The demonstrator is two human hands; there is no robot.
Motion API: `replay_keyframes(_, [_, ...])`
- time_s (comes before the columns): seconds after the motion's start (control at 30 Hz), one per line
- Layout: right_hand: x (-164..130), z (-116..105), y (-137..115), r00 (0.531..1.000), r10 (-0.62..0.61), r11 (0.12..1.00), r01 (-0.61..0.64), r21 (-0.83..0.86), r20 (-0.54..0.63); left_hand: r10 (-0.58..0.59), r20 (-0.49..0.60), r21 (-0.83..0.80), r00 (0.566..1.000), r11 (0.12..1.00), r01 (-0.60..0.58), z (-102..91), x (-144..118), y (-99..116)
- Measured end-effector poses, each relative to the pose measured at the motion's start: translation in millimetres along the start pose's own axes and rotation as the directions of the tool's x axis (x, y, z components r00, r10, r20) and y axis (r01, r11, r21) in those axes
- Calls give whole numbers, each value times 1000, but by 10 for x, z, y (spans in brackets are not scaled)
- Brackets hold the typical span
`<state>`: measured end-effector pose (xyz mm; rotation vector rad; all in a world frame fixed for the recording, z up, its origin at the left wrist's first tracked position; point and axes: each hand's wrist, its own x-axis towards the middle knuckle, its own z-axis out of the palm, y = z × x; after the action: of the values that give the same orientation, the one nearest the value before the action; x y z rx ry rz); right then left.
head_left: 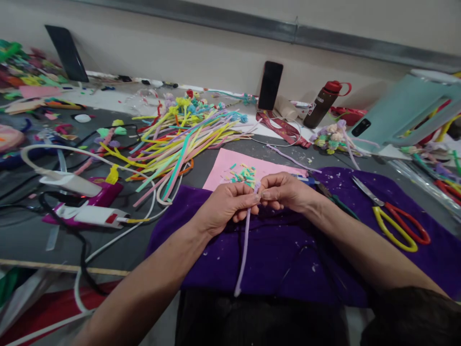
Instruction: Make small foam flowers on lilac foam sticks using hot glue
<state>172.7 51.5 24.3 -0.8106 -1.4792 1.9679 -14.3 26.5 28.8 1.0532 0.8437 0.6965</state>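
Seen from above at a cluttered craft table [43, 240]: left hand [225, 204] and right hand [284, 192] brought together over a purple cloth [273, 259], fingertips of both pinched on the upper end of a pale lilac pipe cleaner [245, 245]. Left hand curled, thumb and forefinger closed on the stem just below its tip; right hand likewise closed, thumb pressed to forefinger at the tip itself. Rest of the pipe cleaner hanging down from the pinch, across the cloth toward the near edge, lower end free. Just behind the hands, a pink sheet [230, 168] strewn with small green and yellow cut bits [243, 174]. Farther back and to the left, a loose heap of pipe cleaners [173, 139] in yellow, pink, teal and orange. To the right on the cloth, scissors with yellow and red handles [394, 221], blades pointing away. On the left, a white and magenta glue gun [86, 204] among cables. Against the wall, a dark phone [270, 85] propped upright, a brown bottle with a red cap [324, 103] near it, and a small cluster of pastel flowers [331, 137] beside.
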Motion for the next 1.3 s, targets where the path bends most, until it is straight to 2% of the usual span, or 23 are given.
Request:
replay_keyframes(0.2, [14,44,-40,995,7,1000,-5,26,-97,66,-66,26,996,998,-64,12,-2,12])
replay_keyframes(0.47, [-8,36,-26,997,-67,996,64,62,43,95,-42,60,995,994,-93,17,-2,4])
replay_keyframes(0.77, [32,0,-10,989,-74,987,54,152,126,90,-36,83,995,993,-87,-13,36,-2])
replay_keyframes(0.97, [45,3,10,989,-78,991,62,122,128,102,-35,103,994,990,-98,7,42,-6])
replay_keyframes(1.07, [-10,9,-138,994,-72,996,75,-40,79,116,-76,108,990,988,-108,17,48,6])
replay_keyframes(1.17, [-189,-76,-415,984,-147,929,104,-356,-96,126,-132,99,983,989,-113,14,56,32])
replay_keyframes(1.23, [-352,-204,-579,917,-296,816,97,-570,-267,126,-161,73,979,991,-116,6,60,49])
replay_keyframes(1.27, [-429,-281,-630,858,-386,741,71,-668,-337,125,-168,57,978,992,-117,2,62,56])
replay_keyframes(1.3, [-494,-360,-657,818,-428,660,-7,-752,-383,122,-170,45,978,992,-116,-3,64,60])
